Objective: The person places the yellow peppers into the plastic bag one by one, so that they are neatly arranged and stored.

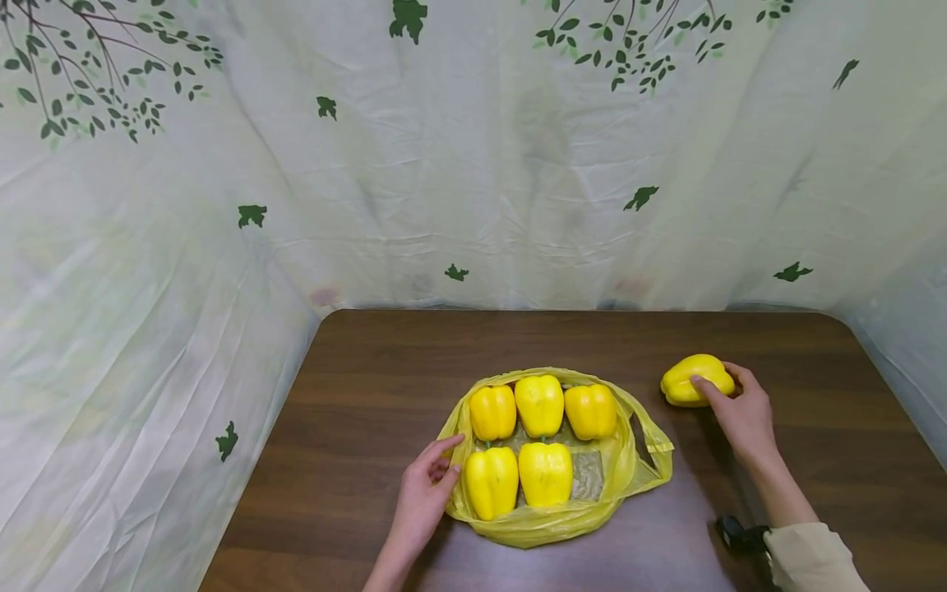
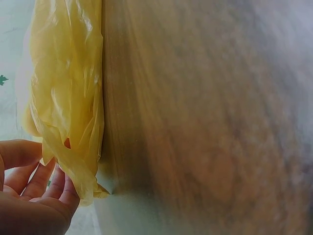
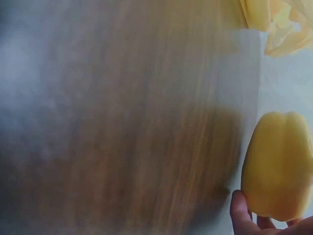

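Note:
A thin yellow plastic bag [image 1: 547,530] lies spread open on the table with several yellow bell peppers [image 1: 545,474] inside, in a back row and a front row. At its left edge, my left hand [image 1: 423,485] holds the rim, thumb and fingers around the loose plastic [image 2: 78,166]. Off to the right of the bag, my right hand [image 1: 747,411] grips one more yellow bell pepper [image 1: 695,380], which is on its side. Up close in the right wrist view, the fingers lie around one end of this pepper [image 3: 278,166].
The brown wooden table [image 1: 355,395] has rounded back corners. A pale curtain [image 1: 473,164] printed with leaves hangs behind it and along the sides. The bag's handle loop [image 1: 654,448] sticks out toward the right hand. A dark device [image 1: 740,534] sits at the right wrist.

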`<move>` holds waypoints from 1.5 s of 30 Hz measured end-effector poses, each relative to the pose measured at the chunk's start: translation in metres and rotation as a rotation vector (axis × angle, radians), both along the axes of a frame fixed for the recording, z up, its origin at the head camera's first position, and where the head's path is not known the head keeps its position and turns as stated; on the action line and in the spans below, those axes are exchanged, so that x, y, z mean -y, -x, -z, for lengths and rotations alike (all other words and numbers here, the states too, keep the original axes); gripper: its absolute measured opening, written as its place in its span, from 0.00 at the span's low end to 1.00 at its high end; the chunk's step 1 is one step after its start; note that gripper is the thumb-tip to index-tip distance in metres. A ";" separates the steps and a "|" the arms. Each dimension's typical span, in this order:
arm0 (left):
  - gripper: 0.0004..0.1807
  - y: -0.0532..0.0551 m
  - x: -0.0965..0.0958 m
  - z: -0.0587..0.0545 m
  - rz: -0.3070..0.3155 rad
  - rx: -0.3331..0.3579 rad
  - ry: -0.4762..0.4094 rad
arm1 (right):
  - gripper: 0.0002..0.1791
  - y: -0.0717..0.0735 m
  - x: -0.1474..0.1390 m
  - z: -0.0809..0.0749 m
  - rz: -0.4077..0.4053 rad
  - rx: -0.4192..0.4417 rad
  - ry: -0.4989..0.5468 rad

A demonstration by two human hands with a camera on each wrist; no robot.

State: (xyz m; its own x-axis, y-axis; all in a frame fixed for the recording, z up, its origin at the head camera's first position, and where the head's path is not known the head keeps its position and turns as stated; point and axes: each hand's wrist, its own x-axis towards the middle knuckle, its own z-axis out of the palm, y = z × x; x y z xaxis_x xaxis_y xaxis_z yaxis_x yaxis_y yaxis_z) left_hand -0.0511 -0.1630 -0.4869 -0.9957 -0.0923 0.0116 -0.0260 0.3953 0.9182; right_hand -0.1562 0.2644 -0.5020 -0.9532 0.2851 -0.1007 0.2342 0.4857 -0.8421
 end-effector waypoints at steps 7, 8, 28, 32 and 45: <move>0.20 -0.005 -0.006 -0.019 -0.006 0.010 0.006 | 0.45 -0.008 -0.001 0.001 -0.017 -0.005 0.003; 0.20 -0.005 -0.006 -0.019 -0.006 0.010 0.004 | 0.45 -0.009 -0.001 0.001 -0.017 -0.007 0.007; 0.21 0.004 0.006 0.023 -0.001 0.003 -0.031 | 0.39 -0.024 -0.003 0.008 0.047 -0.109 0.218; 0.21 0.004 0.006 0.024 0.000 -0.002 -0.042 | 0.38 -0.026 0.000 0.006 0.048 -0.137 0.249; 0.21 0.002 0.002 0.012 -0.012 0.027 -0.014 | 0.35 -0.037 0.008 -0.004 -0.028 -0.174 0.240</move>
